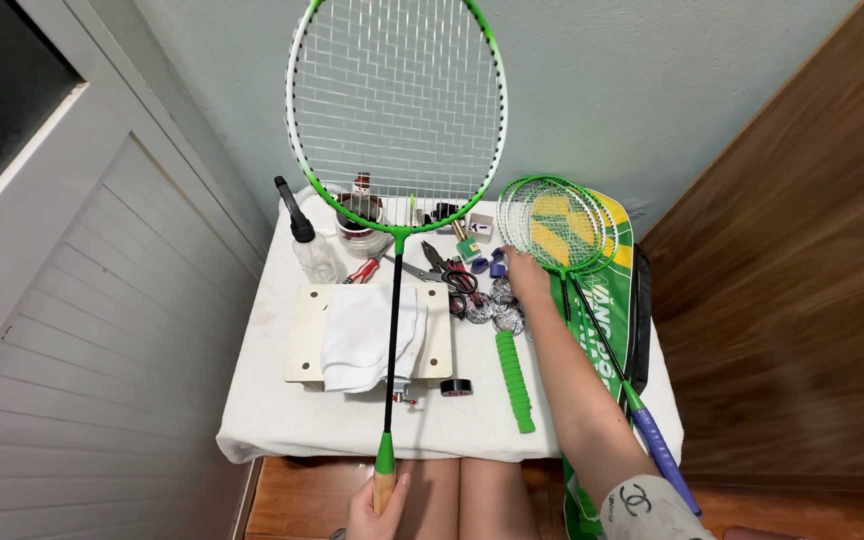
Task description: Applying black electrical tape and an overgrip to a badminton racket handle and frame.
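Note:
My left hand [377,505] grips the bare wooden handle of a green and white badminton racket [397,110], held upright over the table. Its black shaft [393,330] crosses a white folded cloth [364,335] on a pale wooden board [302,340]. My right hand [526,274] reaches across the table to a small purple item [497,263] beside several spare rackets [555,225] lying on a green racket bag [607,330]. I cannot see its fingers closing on anything. A green ribbed grip sleeve [514,380] lies near my forearm.
A small table under a white cover [282,420] holds a clear bottle with a black nozzle [307,240], a white cup [360,228], scissors [452,272], red-handled pliers [364,270], tape rolls [497,305] and a black roll [456,387]. Grey wall behind, white panelled door left, wooden panel right.

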